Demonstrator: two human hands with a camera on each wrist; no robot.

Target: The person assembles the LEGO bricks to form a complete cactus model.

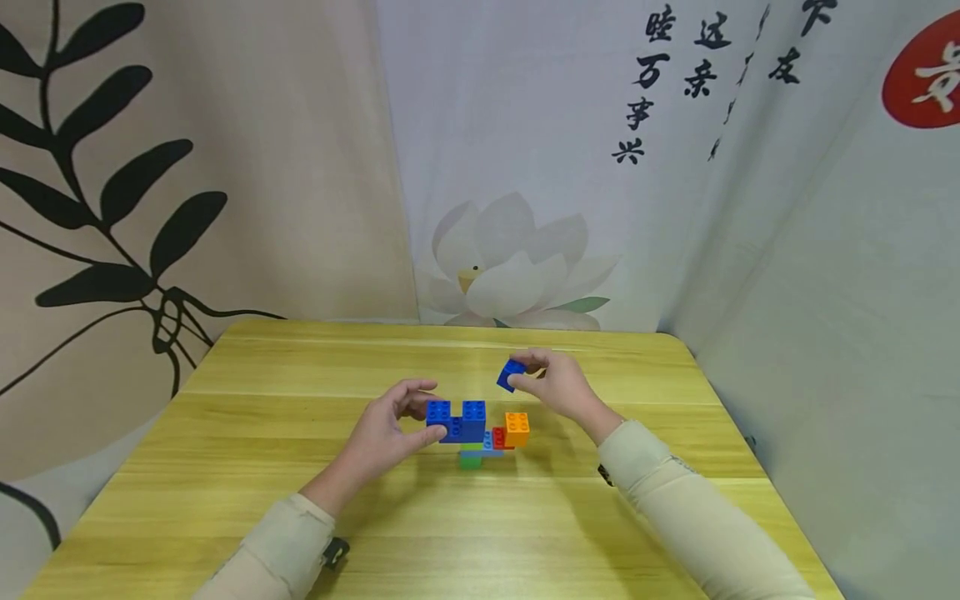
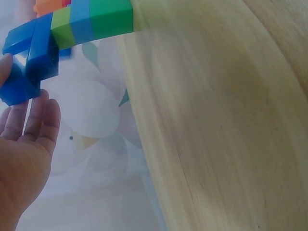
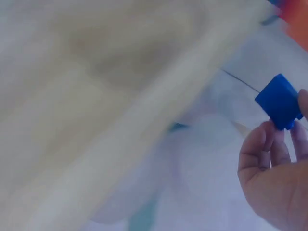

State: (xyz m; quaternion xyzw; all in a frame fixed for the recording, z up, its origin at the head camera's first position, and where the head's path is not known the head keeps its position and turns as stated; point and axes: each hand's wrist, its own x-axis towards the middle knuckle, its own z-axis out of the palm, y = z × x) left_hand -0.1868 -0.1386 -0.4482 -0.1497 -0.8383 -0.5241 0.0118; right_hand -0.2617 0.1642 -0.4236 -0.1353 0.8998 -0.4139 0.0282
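A toy brick assembly stands on the table, with blue bricks (image 1: 465,427) on top, green and light blue ones beneath, and a red brick and an orange brick (image 1: 517,429) at its right. My left hand (image 1: 386,433) grips the blue part from the left side, thumb at the front. In the left wrist view, the thumb and fingers hold a blue brick (image 2: 19,86) at the end of the assembly. Above and apart from the assembly, my right hand (image 1: 558,383) pinches a single blue brick (image 3: 279,101) between thumb and fingers, tilted.
The wooden table (image 1: 247,442) extends around the assembly on every side. Behind its far edge hangs a pale curtain (image 1: 525,167) with a printed lotus and dark characters. A dark leafy plant pattern (image 1: 112,196) covers the curtain at the left.
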